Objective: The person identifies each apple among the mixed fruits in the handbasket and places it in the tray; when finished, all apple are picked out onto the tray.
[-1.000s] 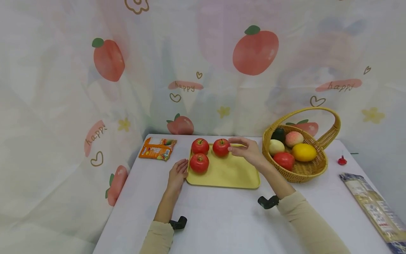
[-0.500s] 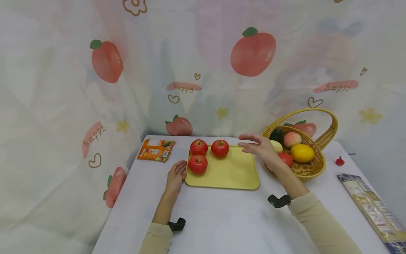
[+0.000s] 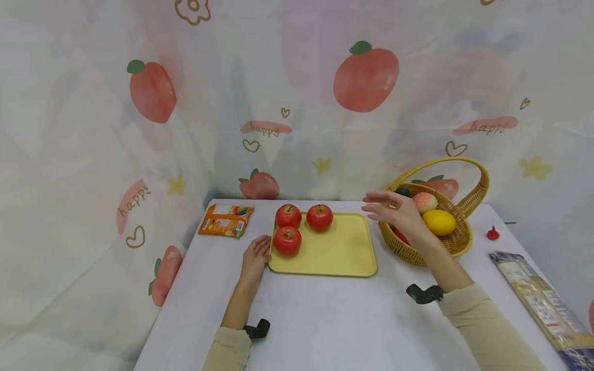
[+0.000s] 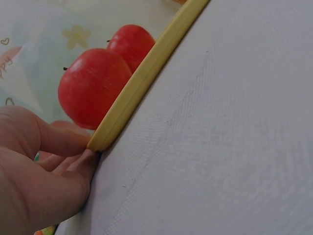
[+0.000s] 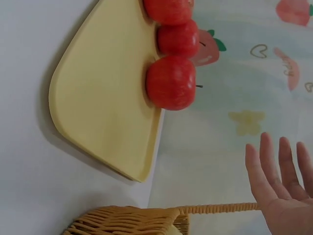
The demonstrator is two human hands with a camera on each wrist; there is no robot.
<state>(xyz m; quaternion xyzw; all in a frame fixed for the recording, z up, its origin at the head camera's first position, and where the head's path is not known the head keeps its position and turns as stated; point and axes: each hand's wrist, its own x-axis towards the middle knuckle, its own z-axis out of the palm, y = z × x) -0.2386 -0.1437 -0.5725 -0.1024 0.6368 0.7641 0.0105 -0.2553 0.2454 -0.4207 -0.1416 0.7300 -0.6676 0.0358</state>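
Observation:
My left hand (image 3: 254, 256) is at the left edge of a yellow tray (image 3: 334, 257). In the left wrist view its thumb and fingers pinch the rim near a corner. Three red apples sit on the tray's left part: a front apple (image 3: 287, 241), a back-left apple (image 3: 288, 215) and a back-right apple (image 3: 319, 217). My right hand (image 3: 402, 215) is raised between the tray and a wicker basket (image 3: 402, 253), partly in front of the basket. Its fingers are spread and hold nothing, as the right wrist view shows.
The basket holds a yellow lemon-like fruit (image 3: 439, 222), a peach (image 3: 424, 202) and other produce partly covered by the right hand. An orange snack packet (image 3: 226, 220) lies back left. At right are a small red object (image 3: 493, 234) and a long, flat package (image 3: 538, 301).
My right hand has drawn away from the back-right apple, moving right toward the basket. The apples stay in place on the tray, and my left hand keeps its spot at the rim.

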